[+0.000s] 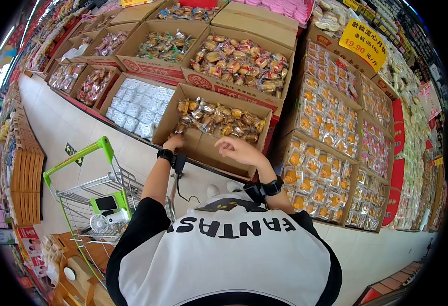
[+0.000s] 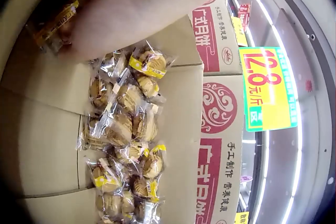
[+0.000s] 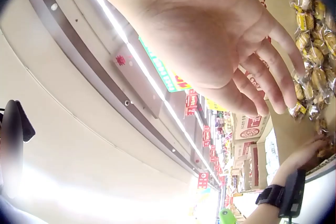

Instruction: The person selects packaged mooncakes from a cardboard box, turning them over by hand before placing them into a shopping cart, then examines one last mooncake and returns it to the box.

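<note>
My left hand [image 1: 173,142] reaches into the near left corner of an open cardboard box [image 1: 203,148]. In the left wrist view its fingers pinch a clear-wrapped mooncake [image 2: 55,24] with a yellow label, partly hidden by the hand. More wrapped mooncakes [image 1: 219,120], golden brown with yellow labels, lie heaped along the box's far side. Over the right part of this box hovers my right hand [image 1: 238,150], palm down, its fingers loosely bent with nothing between them. In the right wrist view the palm and slightly spread fingers show beside the heap.
White packets [image 1: 137,107] fill the box on the left. A larger carton [image 1: 241,64] of wrapped cakes stands behind, and orange packaged cakes [image 1: 321,173] lie in trays on the right. A shopping cart [image 1: 93,188] with a small white fan [image 1: 99,223] stands at my left.
</note>
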`<state>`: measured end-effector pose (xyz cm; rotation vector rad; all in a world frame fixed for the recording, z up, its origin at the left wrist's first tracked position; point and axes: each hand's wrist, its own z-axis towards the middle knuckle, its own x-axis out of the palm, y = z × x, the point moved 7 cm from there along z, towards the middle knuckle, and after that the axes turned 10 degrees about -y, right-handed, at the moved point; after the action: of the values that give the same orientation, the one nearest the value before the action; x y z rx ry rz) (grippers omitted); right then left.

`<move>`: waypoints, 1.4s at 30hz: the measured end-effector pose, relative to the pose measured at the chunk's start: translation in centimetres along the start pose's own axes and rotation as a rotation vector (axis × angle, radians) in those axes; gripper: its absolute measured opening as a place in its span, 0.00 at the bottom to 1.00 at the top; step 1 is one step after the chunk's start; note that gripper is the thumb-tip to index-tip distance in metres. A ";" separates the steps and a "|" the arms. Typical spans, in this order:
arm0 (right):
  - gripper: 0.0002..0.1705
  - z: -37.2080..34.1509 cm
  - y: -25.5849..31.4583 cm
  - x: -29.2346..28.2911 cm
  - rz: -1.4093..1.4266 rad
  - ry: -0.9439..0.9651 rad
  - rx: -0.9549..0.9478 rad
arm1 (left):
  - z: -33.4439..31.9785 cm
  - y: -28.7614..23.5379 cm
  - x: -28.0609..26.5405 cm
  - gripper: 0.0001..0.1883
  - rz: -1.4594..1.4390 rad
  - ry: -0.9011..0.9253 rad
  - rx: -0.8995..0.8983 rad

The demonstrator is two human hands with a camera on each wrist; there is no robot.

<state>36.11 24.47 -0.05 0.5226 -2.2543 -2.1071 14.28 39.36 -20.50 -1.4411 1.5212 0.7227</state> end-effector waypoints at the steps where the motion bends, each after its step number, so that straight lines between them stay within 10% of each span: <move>1: 0.12 0.0 0.0 0.0 0.000 -0.001 0.003 | -0.2 -0.3 0.3 0.27 0.014 0.092 0.032; 11: 0.12 0.1 -0.2 0.5 0.027 0.036 0.000 | 1.6 0.9 5.5 0.25 -0.028 0.346 0.101; 13: 0.12 0.1 -0.2 0.6 0.033 0.038 0.003 | 0.2 0.1 2.7 0.25 0.050 0.122 0.046; 23: 0.13 0.1 -0.5 0.4 0.062 0.040 -0.015 | -0.5 -1.0 1.5 0.22 -0.066 0.248 0.246; 28: 0.13 0.1 -0.5 0.7 0.079 0.044 -0.014 | -1.9 -0.9 -1.2 0.20 -0.267 0.183 -0.115; 42: 0.13 0.1 -0.4 0.9 0.068 0.057 0.003 | -2.4 -1.6 -2.6 0.21 -0.338 0.089 -0.001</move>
<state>35.39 24.32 -0.66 0.4924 -2.2120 -2.0308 15.13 38.17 -16.93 -1.6963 1.2958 0.4590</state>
